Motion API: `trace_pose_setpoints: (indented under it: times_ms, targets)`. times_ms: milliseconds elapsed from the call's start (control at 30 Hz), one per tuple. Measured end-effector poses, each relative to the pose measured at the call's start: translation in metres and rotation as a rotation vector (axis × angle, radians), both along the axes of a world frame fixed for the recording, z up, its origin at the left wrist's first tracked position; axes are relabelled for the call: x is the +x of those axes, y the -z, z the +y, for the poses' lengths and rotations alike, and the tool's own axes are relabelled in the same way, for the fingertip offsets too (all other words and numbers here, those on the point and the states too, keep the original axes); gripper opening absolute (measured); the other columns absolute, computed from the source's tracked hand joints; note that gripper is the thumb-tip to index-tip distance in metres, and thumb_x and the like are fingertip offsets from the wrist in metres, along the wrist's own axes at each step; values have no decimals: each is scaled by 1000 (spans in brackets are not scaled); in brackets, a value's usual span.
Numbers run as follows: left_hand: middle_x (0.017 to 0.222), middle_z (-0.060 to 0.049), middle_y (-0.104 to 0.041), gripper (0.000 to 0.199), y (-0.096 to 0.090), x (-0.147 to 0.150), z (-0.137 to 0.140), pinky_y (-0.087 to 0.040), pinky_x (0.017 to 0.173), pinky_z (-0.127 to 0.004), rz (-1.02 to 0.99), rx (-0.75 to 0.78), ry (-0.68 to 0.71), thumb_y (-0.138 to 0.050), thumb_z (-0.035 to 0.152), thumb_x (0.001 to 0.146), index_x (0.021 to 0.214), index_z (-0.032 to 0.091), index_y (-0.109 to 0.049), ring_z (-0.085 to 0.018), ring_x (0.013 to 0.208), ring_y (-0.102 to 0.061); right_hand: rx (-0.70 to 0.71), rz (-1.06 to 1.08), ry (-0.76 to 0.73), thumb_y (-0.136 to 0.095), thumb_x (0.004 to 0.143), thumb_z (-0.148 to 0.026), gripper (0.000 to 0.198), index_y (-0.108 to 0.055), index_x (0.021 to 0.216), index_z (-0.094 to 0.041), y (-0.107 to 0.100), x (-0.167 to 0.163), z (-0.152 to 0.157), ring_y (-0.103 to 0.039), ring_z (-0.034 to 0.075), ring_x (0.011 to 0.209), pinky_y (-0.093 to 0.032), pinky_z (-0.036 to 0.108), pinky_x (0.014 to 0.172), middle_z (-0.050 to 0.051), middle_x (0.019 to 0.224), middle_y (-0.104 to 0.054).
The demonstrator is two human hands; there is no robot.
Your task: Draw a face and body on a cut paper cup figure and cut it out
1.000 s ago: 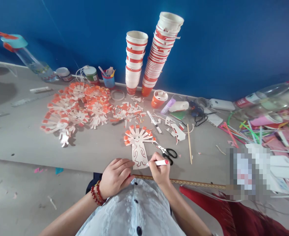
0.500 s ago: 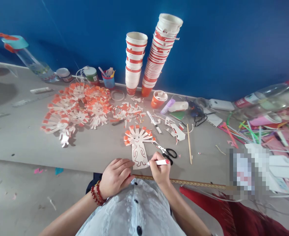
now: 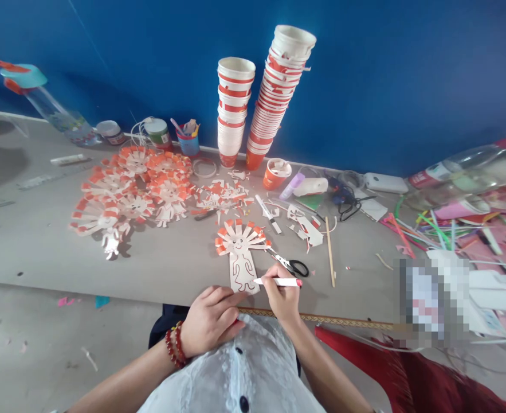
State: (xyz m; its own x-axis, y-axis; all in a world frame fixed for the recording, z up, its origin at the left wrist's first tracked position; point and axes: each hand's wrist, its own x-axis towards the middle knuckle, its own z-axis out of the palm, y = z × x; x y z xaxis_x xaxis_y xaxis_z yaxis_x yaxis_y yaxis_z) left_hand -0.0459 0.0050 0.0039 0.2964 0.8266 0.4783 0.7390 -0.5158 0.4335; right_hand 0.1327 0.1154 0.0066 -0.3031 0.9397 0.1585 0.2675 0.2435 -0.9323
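A paper figure (image 3: 238,267) cut from a cup lies near the table's front edge. Curled orange-tipped strips ring its smiling face, and a body is outlined in dark lines below. My right hand (image 3: 282,291) grips a white marker (image 3: 278,281) with a red end, its tip at the lower right of the outline. My left hand (image 3: 216,320) is curled at the table edge, its index finger stretched onto the bottom of the paper. A bit of red shows under its fingers, mostly hidden. Black-handled scissors (image 3: 293,265) lie partly behind my right hand.
Several finished paper figures (image 3: 134,203) are heaped at left, beside paper scraps (image 3: 222,195). Two tall cup stacks (image 3: 235,109) stand against the blue wall. A capped marker (image 3: 269,214) and a wooden stick (image 3: 330,252) lie to the right, with bottles and craft clutter beyond.
My left index finger has stretched right along the paper's bottom edge. My right hand with the marker has shifted slightly, its tip now a little higher on the drawing.
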Motion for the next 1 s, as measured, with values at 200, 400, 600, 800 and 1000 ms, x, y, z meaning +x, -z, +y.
trace_pose_setpoints:
  times_ms: [200, 400, 600, 800, 1000]
  targets:
    - [119, -10, -74, 25, 2, 2, 3, -49, 77, -37, 48, -1, -11, -50, 31, 99, 79, 20, -58, -23, 94, -63, 26, -29, -84, -52, 85, -15, 22, -47, 65, -22, 1, 3, 0, -40, 11, 49, -32, 24, 49, -6, 54, -44]
    - [119, -9, -74, 27, 4, 2, 3, -47, 76, -37, 55, 7, -19, -48, 32, 100, 78, 20, -58, -23, 93, -62, 115, -101, -101, -52, 86, -14, 23, -45, 65, -21, 2, 3, -1, -42, 11, 50, -33, 24, 52, -6, 56, -45]
    - [120, -9, -74, 28, 6, 2, 2, -48, 77, -37, 58, 0, -16, -49, 33, 100, 77, 20, -57, -22, 95, -62, 126, -148, -113, -51, 86, -15, 23, -44, 65, -22, -1, 1, 0, -40, 11, 48, -31, 24, 50, -6, 54, -44]
    - [118, -10, -74, 28, 4, 2, 4, -48, 77, -37, 54, 0, -15, -49, 34, 100, 77, 20, -58, -23, 93, -63, 134, -167, -101, -52, 86, -15, 23, -44, 65, -22, -1, 1, 0, -41, 11, 48, -32, 24, 50, -7, 54, -45]
    - [117, -10, -74, 24, 5, 2, 3, -48, 77, -37, 52, -1, -18, -51, 33, 99, 79, 21, -58, -23, 94, -63, 143, -156, -69, -52, 86, -15, 23, -45, 65, -22, 1, 1, 0, -41, 11, 49, -33, 24, 51, -6, 55, -45]
